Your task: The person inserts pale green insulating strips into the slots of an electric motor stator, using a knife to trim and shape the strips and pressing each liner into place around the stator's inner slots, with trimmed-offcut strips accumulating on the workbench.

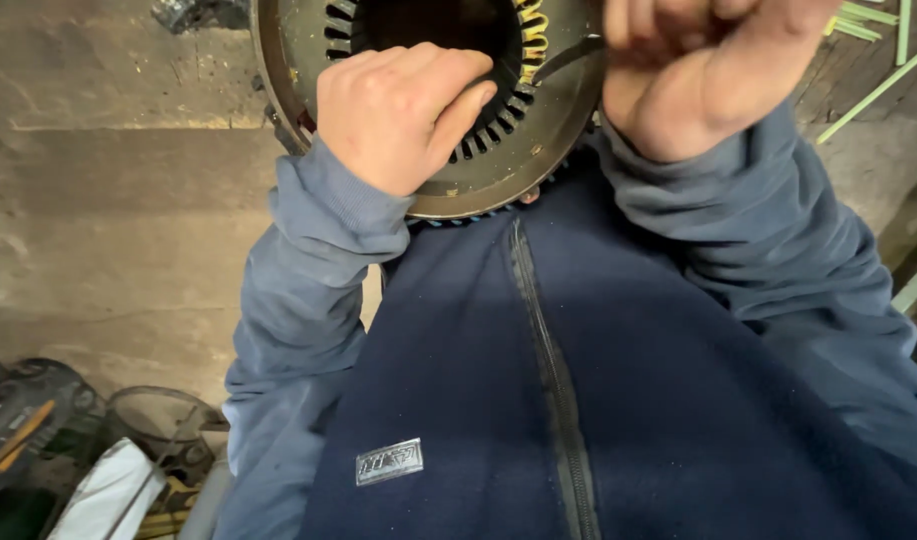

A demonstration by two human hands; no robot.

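Far left I see a worn grey concrete surface (pixel 118 230) w/ dark clutter at bottom left, too blurred to name. My left hand (pixel 398 115) lies spread on the rim of a round, dull brass-coloured slotted metal motor stator (pixel 498 160), thumb over the slots. Stator sits top centre, just above my dark blue zip jacket (pixel 538 400). My right hand (pixel 698 60) is fisted, fingers pressed together around a thin dark strip (pixel 568 55) running into the slots. Green sticks (pixel 873 85) lie far right.
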